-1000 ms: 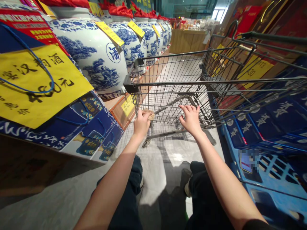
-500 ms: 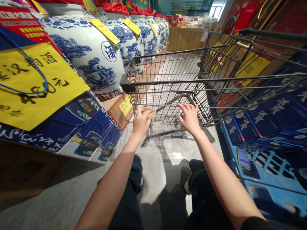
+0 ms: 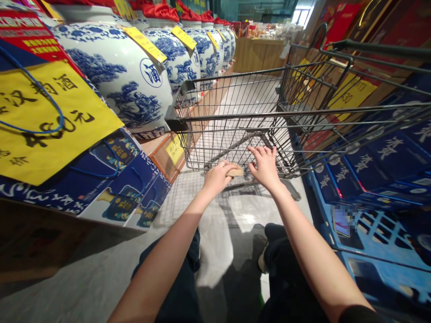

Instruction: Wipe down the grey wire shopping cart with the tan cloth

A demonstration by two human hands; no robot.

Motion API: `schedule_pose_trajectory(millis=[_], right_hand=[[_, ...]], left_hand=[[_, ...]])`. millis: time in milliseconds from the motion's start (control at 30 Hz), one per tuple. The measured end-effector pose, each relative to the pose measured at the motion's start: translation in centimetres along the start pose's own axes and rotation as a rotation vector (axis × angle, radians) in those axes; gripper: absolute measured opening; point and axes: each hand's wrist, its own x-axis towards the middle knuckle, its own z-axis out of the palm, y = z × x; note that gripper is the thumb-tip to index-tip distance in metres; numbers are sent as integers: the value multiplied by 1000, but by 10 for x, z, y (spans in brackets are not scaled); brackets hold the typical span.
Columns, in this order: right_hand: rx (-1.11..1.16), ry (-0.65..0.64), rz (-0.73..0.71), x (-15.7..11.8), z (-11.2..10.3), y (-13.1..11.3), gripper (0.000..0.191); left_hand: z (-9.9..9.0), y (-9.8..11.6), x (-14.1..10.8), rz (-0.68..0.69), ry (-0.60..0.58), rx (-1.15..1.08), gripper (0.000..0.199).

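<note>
My left hand (image 3: 217,179) grips a small flat beige pad (image 3: 235,171), perhaps a sponge or folded cloth. The pad juts out past my fingers to the right, in front of the lower wires of a black shopping cart (image 3: 232,115). Spread fingers show on my right hand (image 3: 264,168), held against the cart's near side with nothing visible in it. I cannot tell whether its fingertips touch the wires. Part of the pad is hidden by my left fingers.
Large blue-and-white jars (image 3: 116,80) with red cloth tops line the left. Closer stand blue gift bags (image 3: 101,179) under a yellow price sign (image 3: 57,121). Blue boxes (image 3: 363,166) and a blue plastic pallet (image 3: 380,233) holding a phone (image 3: 341,222) are on the right.
My left hand has moved right and slightly down with the beige pad, away from the cart's left corner and closer to my right hand. The right hand has barely moved.
</note>
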Motion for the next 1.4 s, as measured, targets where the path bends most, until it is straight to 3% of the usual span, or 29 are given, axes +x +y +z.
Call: schedule_pose_trajectory(millis=[133,300,533,633,833,1000,1267,1400], right_hand=[[-36,-28,2,0,-2,-1,61],[-53,-63,-27,-2,-5,-1,64],[-6,-86,-48,-5,-6,-2,69],[5,-66,-53,-6,-4,-4,68],[-16,-81,-55,-8,-3,-5,66],[-15,-42,-69,-11,-1,-5,67],[-28,-23,-51,-10,2,-6,63],[-22,-27,-58,-10,0,-5,62]], left_hand=[[1,9,5,-203,212,72,38],[-12,7,2,-290,357,157,34],[-51,-18,-8,-326,577,198,26],[-57,-25,-12,-327,634,126,33],[-67,-61,-13,-344,900,-60,33],[-70,-84,-12,-326,910,-273,31],[-70,-69,-17,-265,811,-443,28],[-66,-73,-21,-301,850,-391,24]])
